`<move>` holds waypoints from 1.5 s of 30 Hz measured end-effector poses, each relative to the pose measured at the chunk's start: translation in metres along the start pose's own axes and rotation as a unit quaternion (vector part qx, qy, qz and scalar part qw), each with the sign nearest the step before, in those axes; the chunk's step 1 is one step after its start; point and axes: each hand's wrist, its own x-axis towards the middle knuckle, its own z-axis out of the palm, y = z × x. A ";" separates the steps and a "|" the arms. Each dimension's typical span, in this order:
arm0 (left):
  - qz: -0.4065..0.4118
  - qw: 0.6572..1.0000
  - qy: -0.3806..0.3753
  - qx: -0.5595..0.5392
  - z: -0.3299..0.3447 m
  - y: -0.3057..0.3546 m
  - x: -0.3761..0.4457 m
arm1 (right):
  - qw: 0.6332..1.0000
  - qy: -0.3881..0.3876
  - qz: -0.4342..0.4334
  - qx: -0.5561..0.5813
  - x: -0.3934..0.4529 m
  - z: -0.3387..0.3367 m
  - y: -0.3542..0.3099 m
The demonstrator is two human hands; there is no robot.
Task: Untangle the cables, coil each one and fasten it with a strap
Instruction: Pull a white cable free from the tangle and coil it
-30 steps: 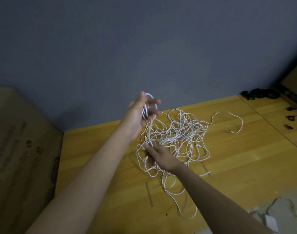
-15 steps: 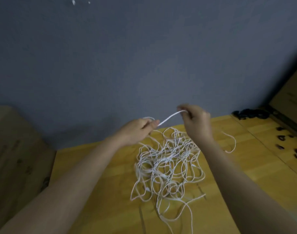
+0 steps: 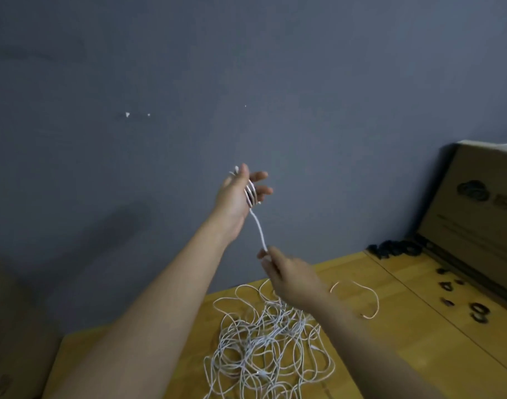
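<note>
A tangle of thin white cables lies on the wooden table. My left hand is raised in front of the wall, with several turns of one white cable wound round its fingers, which are spread fairly straight. From that coil a taut stretch of cable runs down to my right hand, which pinches it between thumb and fingers just above the pile. A loose cable end curls to the right of the pile.
Black straps lie heaped at the table's far right corner, and a few more black straps are scattered along the right side. A cardboard box stands at the right, and another cardboard box at the left. Behind is a grey wall.
My left hand has risen and more cable is wound round it. My right hand has dropped from beside the left hand to below it, stretching the cable downward. The camera has tilted upward.
</note>
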 end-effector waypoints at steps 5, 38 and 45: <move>0.056 0.801 -0.127 0.582 -0.023 -0.029 -0.001 | 0.985 0.114 -0.127 -0.016 -0.007 -0.032 -0.010; -0.017 0.767 -0.212 0.606 -0.034 0.000 -0.005 | 0.972 0.197 -0.047 0.118 0.044 -0.076 0.009; -0.140 0.918 -0.304 0.214 -0.009 0.018 -0.024 | 0.932 0.085 0.050 0.348 0.035 -0.035 0.008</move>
